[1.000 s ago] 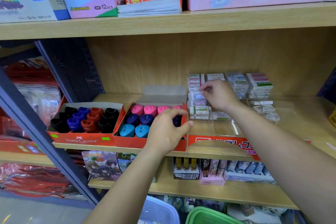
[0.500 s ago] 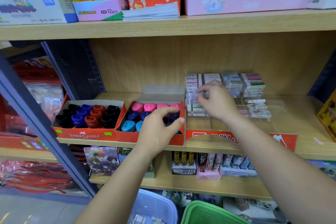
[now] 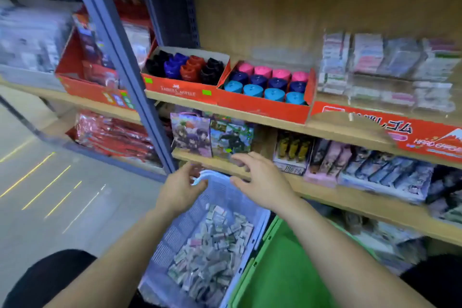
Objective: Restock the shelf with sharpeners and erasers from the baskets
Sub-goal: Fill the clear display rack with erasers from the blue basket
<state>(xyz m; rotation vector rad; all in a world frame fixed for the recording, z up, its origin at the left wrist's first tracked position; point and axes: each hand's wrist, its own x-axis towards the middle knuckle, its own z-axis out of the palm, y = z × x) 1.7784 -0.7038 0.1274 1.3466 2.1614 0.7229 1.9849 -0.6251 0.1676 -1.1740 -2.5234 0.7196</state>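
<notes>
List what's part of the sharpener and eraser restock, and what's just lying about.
Job in hand:
lilac basket
loose erasers in it
green basket
Faber-Castell sharpener box
pink-and-blue sharpener box
stacked shelf erasers

Lying about:
picture packs on the lower shelf
red packets at lower left

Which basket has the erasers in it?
The pale blue basket: it holds a heap of wrapped erasers. The green basket beside it shows none.

Open from above: pale blue plastic basket (image 3: 175, 232), loose erasers (image 3: 212, 245) inside. Close over far rim: wooden shelf edge (image 3: 215, 162). Touching at right: green plastic basket (image 3: 287, 270).
</notes>
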